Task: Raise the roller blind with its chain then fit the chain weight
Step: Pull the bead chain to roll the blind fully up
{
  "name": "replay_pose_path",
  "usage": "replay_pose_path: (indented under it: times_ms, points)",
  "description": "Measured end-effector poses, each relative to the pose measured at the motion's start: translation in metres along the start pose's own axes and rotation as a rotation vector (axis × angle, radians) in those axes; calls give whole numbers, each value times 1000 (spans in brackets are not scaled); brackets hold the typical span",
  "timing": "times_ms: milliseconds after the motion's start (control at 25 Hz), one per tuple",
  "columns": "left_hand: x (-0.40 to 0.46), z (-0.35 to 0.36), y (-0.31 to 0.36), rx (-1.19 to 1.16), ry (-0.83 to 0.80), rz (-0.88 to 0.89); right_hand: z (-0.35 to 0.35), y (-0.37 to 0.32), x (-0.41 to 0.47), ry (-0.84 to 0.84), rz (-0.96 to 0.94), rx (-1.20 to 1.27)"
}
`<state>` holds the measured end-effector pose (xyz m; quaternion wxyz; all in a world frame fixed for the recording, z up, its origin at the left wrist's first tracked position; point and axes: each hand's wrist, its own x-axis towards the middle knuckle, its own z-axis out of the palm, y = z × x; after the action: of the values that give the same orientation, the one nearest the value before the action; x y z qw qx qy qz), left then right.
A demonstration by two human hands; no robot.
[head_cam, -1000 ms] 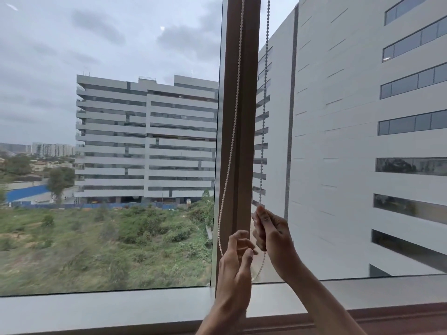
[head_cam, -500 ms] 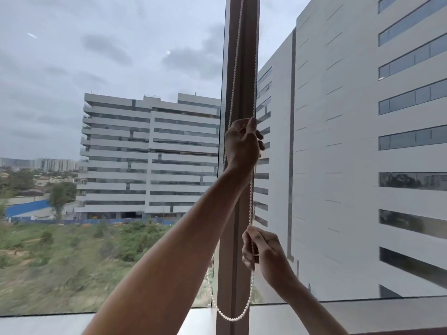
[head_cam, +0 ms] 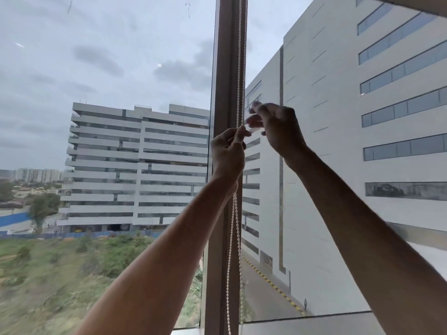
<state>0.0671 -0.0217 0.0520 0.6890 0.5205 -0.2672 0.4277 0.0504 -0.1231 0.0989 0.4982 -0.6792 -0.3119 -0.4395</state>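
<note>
A white bead chain (head_cam: 240, 68) hangs in two strands down the front of the brown window post (head_cam: 225, 68). My left hand (head_cam: 228, 153) grips the chain at mid height, with fingers and thumb curled round it. Both strands run on below that hand toward the sill. My right hand (head_cam: 278, 126) is raised just right of the chain and slightly above the left hand. Its blurred fingers are spread toward the strands and hold nothing I can make out. A dark strip at the top right corner looks like the blind's bottom edge (head_cam: 411, 4). No chain weight is in view.
Large glass panes sit on both sides of the post, with buildings and green ground outside. The grey window sill (head_cam: 314, 325) runs along the bottom. My two forearms cross the lower half of the view.
My right hand has let go of the chain low down and risen to beside the left hand. The left hand has come down slightly, gripping the chain. The view has tilted upward.
</note>
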Motion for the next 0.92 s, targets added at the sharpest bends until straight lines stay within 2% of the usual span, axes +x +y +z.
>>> replay_pose_path:
  times_ms: [160, 320, 480, 920]
  points:
    - [-2, 3, -2, 81, 8, 96, 12, -17, 26, -94, 255, 503]
    - [-2, 5, -14, 130, -1, 194, 25, -10, 27, -166, 328, 835]
    - [-4, 5, -29, 213, 13, 257, 35, 2, 19, -123, 257, 877]
    - [-62, -5, -68, 237, -59, 174, 31, 51, -34, -141, 278, 848]
